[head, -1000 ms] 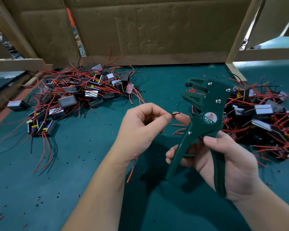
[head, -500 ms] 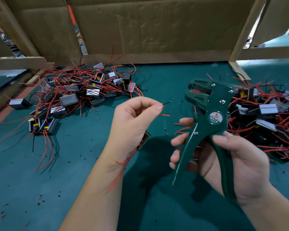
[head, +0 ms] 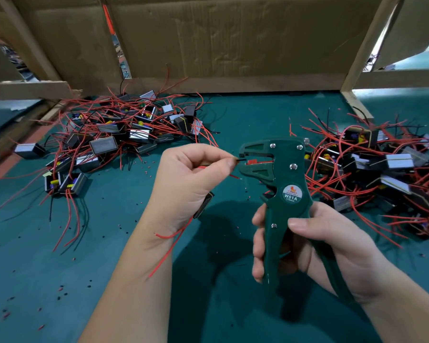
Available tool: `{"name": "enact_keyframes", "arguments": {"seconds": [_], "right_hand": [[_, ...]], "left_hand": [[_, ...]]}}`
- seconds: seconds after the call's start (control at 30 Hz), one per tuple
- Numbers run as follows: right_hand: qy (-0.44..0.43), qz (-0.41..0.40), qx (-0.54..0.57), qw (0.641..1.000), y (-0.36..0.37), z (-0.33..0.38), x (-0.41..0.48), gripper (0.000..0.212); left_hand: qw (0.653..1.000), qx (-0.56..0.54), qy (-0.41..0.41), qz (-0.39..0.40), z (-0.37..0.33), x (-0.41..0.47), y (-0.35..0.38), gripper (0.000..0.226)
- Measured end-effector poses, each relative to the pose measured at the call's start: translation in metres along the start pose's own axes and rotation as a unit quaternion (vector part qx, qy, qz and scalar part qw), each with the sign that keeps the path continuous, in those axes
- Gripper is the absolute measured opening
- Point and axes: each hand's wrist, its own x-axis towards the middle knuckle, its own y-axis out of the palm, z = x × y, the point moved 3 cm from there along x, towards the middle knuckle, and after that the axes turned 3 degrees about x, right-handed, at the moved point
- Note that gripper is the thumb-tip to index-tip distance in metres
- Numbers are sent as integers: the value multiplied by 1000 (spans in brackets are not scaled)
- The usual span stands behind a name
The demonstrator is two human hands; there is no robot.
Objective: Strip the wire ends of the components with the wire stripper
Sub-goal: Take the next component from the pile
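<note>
**A:** Head view: what is the left hand (head: 191,183) doing?

**B:** Its grip is pinching a black wire (head: 241,159) end, holding it at the mouth of the wire stripper (head: 285,169); a component (head: 204,204) is sitting under the palm.

**A:** And the right hand (head: 332,243)?

**B:** Its grip is curling round both handles, above the desk (head: 104,256).

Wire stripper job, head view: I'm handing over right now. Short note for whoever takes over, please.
Left hand pinches a black wire, tip at the mouth of the wire stripper; its component hangs under the palm.
Right hand grips the handles, spread apart.
Done: insulation scraps on the mat suggest some ends stripped.
Left: this end, then the left pile and right pile; which is finished, cannot tell.
</note>
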Motion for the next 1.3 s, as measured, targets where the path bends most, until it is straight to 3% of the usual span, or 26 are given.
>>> {"name": "enact_keyframes", "arguments": {"seconds": [0.27,0.73,0.83,0.97,1.1,1.17,1.3], "right_hand": [[17,-32,-20,999,0,-2,0,69],[16,-51,-20,998,-4,-7,2,71],[8,-94,-9,995,-4,-8,3,68],[-14,-174,-4,985,-7,-6,3,60],[-41,-77,64,994,-2,0,2,61],[-68,-60,80,993,-3,3,3,59],[-49,-109,70,990,-11,6,3,49]], "left_hand": [[999,32,-10,-19,-1,0,0,12],[1000,31,0,3,3,0,1,7],[999,36,-8,11,4,2,0,13],[987,141,-35,68,9,2,4,20],[980,183,-10,80,10,2,4,22],[986,157,3,58,9,4,1,19],[998,59,4,1,9,7,-3,13]]}}
